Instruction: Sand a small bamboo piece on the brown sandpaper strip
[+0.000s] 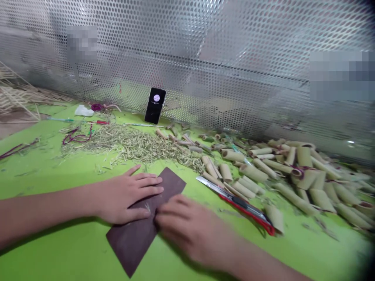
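Observation:
A dark brown rectangular sheet (129, 249), which looks like sandpaper, lies at a slant on the green tabletop. My left hand (129, 195) rests flat across its left side, fingers stretched out and pressing on it. Over the sheet's right edge, my right hand (187, 230) is closed with its fingers curled, slightly blurred by motion. Whatever those fingers pinch is hidden. A few thin green shreds (147, 207) show on the sheet by my left thumb. Right of the sheet lies a red-handled utility knife (237, 203) with its blade out.
Cut hollow stem pieces (293, 171) are heaped on the right. Fine straw-coloured shavings (140, 144) spread behind my hands. A phone (155, 106) leans against the perforated metal panel (187, 47). Purple string (76, 136) and a white scrap (83, 111) lie at the back left.

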A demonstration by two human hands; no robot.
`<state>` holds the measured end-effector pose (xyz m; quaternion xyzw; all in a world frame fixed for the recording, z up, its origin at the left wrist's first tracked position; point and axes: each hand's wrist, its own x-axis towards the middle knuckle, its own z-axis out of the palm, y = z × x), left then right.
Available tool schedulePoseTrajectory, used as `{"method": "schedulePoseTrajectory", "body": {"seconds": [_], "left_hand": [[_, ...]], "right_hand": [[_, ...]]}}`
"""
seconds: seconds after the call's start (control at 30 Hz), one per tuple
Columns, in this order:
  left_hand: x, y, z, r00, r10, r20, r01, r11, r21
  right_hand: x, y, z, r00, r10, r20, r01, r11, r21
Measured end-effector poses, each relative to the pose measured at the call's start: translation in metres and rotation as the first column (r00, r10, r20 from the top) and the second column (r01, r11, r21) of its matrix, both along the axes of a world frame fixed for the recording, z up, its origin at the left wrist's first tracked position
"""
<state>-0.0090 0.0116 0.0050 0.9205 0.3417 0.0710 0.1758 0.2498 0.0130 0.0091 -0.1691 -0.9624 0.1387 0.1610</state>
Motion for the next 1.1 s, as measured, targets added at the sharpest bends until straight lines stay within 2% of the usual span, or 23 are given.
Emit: {"method": "schedulePoseTrajectory", "body": {"seconds": [0.1, 0.13, 0.23, 0.27, 0.3, 0.37, 0.4, 0.47, 0.53, 0.57, 0.67, 0.7, 0.8, 0.83, 0.87, 0.97, 1.03, 1.1], "left_hand": [[-0.002, 0.002, 0.001, 1.0, -0.02, 0.001, 0.02, 1.0, -0.011], [-0.003, 0.003, 0.001, 1.0, -0.025, 0.0, 0.025, 1.0, -0.02], [-0.003, 0.004, 0.002, 1.0, -0.024, -0.008, 0.024, 0.999, -0.036], [-0.002, 0.004, 0.002, 1.0, -0.023, -0.011, 0.023, 0.999, -0.036], [-0.002, 0.004, 0.002, 1.0, -0.023, -0.014, 0.022, 0.999, -0.034], [-0.002, 0.005, 0.002, 1.0, -0.021, -0.02, 0.021, 0.999, -0.032], [-0.002, 0.005, 0.002, 0.999, -0.024, -0.025, 0.024, 0.999, -0.036], [-0.002, 0.005, 0.002, 0.999, -0.03, -0.029, 0.029, 0.998, -0.05], [-0.002, 0.006, 0.002, 0.999, -0.028, -0.029, 0.026, 0.998, -0.059], [-0.002, 0.006, 0.003, 0.999, -0.026, -0.03, 0.024, 0.998, -0.061], [-0.001, 0.006, 0.005, 0.999, -0.018, -0.039, 0.016, 0.998, -0.062], [-0.001, 0.006, 0.005, 0.999, -0.019, -0.043, 0.016, 0.998, -0.062], [-0.003, 0.005, 0.003, 0.998, -0.028, -0.057, 0.024, 0.997, -0.071], [-0.003, 0.005, 0.002, 0.998, -0.028, -0.061, 0.024, 0.997, -0.074], [-0.004, 0.005, 0.001, 0.998, -0.027, -0.065, 0.022, 0.997, -0.076], [-0.002, 0.007, 0.004, 0.999, -0.002, -0.053, -0.003, 0.996, -0.086], [0.003, 0.008, 0.015, 0.998, 0.043, 0.039, -0.039, 0.995, -0.09], [0.006, 0.001, 0.028, 0.97, 0.1, 0.222, -0.081, 0.992, -0.094]], "right_hand": [[0.001, 0.001, -0.002, 0.97, -0.24, -0.045, 0.24, 0.971, -0.005], [0.001, 0.0, -0.003, 0.977, -0.207, -0.051, 0.206, 0.978, -0.015], [0.0, -0.001, -0.004, 0.998, 0.026, -0.056, -0.028, 0.999, -0.033], [0.0, 0.001, -0.004, 0.998, 0.005, -0.061, -0.007, 0.999, -0.033], [0.0, 0.003, -0.004, 0.994, -0.085, -0.071, 0.084, 0.996, -0.023], [0.0, 0.005, -0.003, 0.951, -0.304, -0.053, 0.304, 0.953, -0.004], [0.0, 0.005, -0.003, 0.946, -0.323, -0.036, 0.323, 0.946, -0.009], [-0.001, 0.001, -0.002, 0.988, -0.153, -0.032, 0.153, 0.988, -0.007], [-0.002, -0.002, -0.002, 0.999, 0.036, -0.026, -0.036, 0.999, -0.01], [-0.003, -0.003, -0.003, 0.999, 0.029, -0.038, -0.03, 1.0, -0.006], [-0.005, -0.007, -0.003, 0.975, -0.204, -0.087, 0.207, 0.978, 0.023], [-0.006, -0.009, -0.002, 0.971, -0.225, -0.076, 0.227, 0.974, 0.017], [-0.007, -0.013, -0.001, 0.997, 0.075, -0.032, -0.076, 0.997, -0.003], [-0.006, -0.012, -0.001, 0.992, 0.124, -0.035, -0.124, 0.992, 0.002], [-0.005, -0.008, -0.002, 0.994, 0.09, -0.055, -0.09, 0.996, 0.014], [-0.002, 0.006, -0.006, 0.982, -0.164, -0.093, 0.17, 0.984, 0.06], [0.0, 0.012, -0.01, 0.979, -0.189, -0.074, 0.195, 0.977, 0.09], [-0.001, 0.013, -0.012, 0.989, -0.126, -0.078, 0.134, 0.986, 0.103]]}}
